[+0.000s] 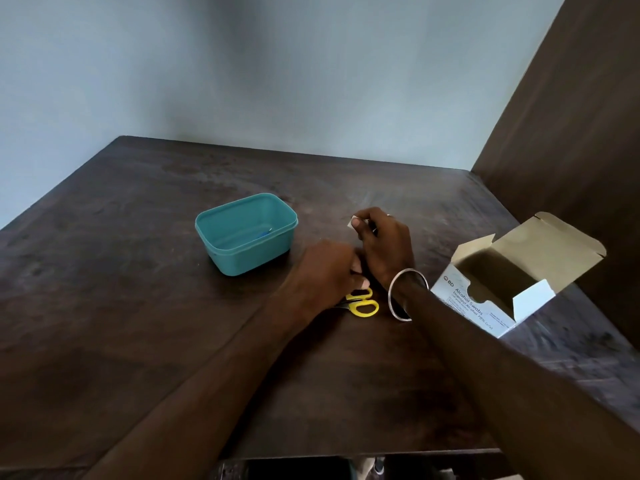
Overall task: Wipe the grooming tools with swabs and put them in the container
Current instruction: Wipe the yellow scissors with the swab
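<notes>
A teal plastic container (246,233) stands open on the dark table, with a small blue item inside it. Yellow-handled scissors (362,304) lie on the table just right of my left hand (325,275), whose fingers curl over something I cannot make out; the scissor blades are hidden under that hand. My right hand (384,244) is raised slightly beyond it and pinches a small white swab (354,223) between thumb and fingertips. A metal bangle (401,292) hangs on my right wrist.
An open white box of alcohol swabs (512,275) stands at the right, flaps up. A dark wooden panel (571,133) rises along the table's right side and a pale wall stands behind. The table's front edge (346,455) is near me.
</notes>
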